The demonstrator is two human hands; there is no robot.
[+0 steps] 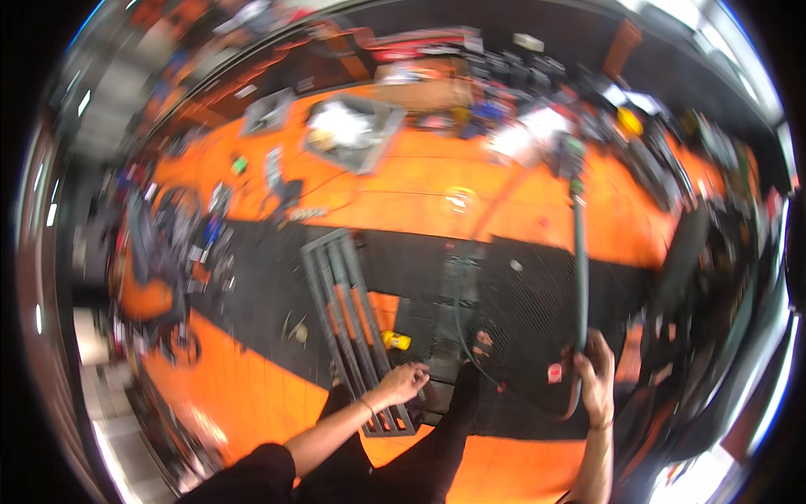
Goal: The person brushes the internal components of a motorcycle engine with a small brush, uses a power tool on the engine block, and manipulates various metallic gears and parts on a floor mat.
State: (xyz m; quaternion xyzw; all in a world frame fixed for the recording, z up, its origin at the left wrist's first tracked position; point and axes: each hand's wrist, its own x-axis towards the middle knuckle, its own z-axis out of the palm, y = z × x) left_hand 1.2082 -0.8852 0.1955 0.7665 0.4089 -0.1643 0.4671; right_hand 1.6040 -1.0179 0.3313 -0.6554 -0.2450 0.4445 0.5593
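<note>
My right hand (594, 382) has its fingers closed round a long grey-green hose (580, 277). From the hand the hose reaches up and away to a green fitting, blurred by motion. Below the hand it bends round toward the mat. My left hand (401, 385) is over the lower part of a dark barred metal frame (348, 328), its fingers curled together. What they hold, if anything, is too small to make out. A yellow container (395, 340) lies beside the frame, just beyond my left hand.
A black ribbed mat (537, 294) covers part of the orange floor (243, 370). At the left stands a motorcycle (151, 286). Grey bins (390, 126), a cardboard box (424, 88) and blurred clutter line the far side. A thin cable (459, 315) crosses the mat near my feet.
</note>
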